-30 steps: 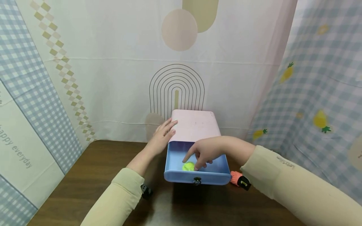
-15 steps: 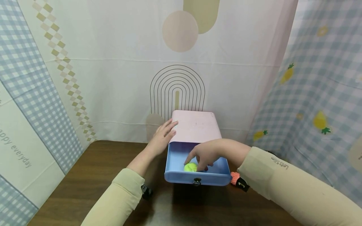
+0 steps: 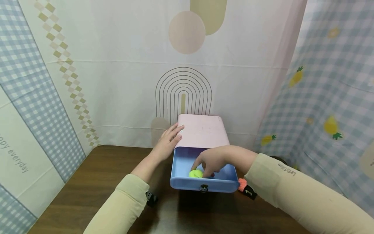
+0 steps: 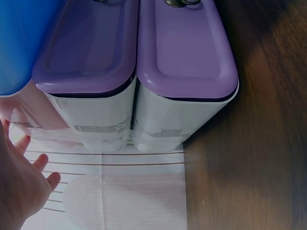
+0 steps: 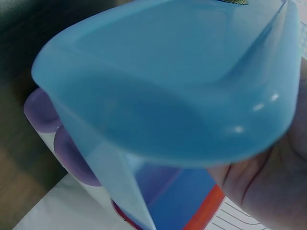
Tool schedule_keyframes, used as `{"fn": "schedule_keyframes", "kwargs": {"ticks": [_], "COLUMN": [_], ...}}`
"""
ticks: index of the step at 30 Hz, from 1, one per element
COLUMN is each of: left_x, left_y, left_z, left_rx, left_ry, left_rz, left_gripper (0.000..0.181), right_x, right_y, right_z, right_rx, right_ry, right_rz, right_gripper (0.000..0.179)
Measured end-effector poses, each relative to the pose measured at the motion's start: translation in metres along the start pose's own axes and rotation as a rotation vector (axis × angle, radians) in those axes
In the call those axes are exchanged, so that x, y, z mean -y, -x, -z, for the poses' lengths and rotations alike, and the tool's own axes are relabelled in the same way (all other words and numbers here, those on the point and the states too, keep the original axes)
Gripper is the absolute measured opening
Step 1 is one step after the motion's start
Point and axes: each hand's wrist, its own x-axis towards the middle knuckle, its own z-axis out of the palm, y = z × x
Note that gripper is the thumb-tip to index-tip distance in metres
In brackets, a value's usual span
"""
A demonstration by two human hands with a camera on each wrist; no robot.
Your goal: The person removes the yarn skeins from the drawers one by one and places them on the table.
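A blue drawer [image 3: 187, 184] sticks out from a pink-topped drawer unit [image 3: 201, 130] in the head view. Inside it lies a small neon yellow-green, crumpled soft-looking lump [image 3: 195, 174]. My right hand [image 3: 214, 160] reaches down into the drawer and pinches this lump between thumb and index finger. A small red spot shows by its other fingers. My left hand [image 3: 166, 143] rests on the left edge of the pink top with fingers spread. In the right wrist view the drawer wall hides most of my right hand [image 5: 268, 184]. My left hand [image 4: 21, 184] shows at the left wrist view's edge.
Two purple drawer fronts [image 4: 184, 45] in white casings sit below the blue drawer. A metal ring pull [image 3: 203, 188] hangs on the blue front. A coral piece with a black end [image 3: 245, 188] lies beside the drawer. Patterned curtains [image 3: 117, 81] stand behind the brown table [image 3: 87, 182].
My right hand has come lower into the drawer, its thumb and index finger closing round the yellow-green lump. My left hand stays on the pink top, and the drawer remains pulled out.
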Motion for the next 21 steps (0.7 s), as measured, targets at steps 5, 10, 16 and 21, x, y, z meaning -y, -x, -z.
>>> {"fn": "schedule_keyframes", "kwargs": {"ticks": [5, 10, 16, 21], "left_x": [-0.003, -0.003, -0.001, -0.002], "left_y": [0.0, 0.001, 0.002, 0.0], "left_z": [0.0, -0.001, 0.0, 0.0], "left_rx": [0.001, 0.007, 0.009, 0.004], "left_ry": [-0.002, -0.006, -0.004, -0.007], "left_rz": [0.015, 0.015, 0.028, 0.015], "left_gripper": [0.051, 0.051, 0.052, 0.053], "right_x": [-0.003, -0.006, -0.011, -0.019], "right_y": [0.0, 0.0, 0.002, 0.006], "right_z": [-0.001, -0.001, 0.002, 0.006], "right_rx": [-0.02, -0.044, -0.099, -0.136], "right_ry": [-0.008, -0.018, -0.049, -0.103], "right_rz": [0.024, 0.041, 0.098, 0.153], "right_gripper": [0.043, 0.045, 0.048, 0.047]}}
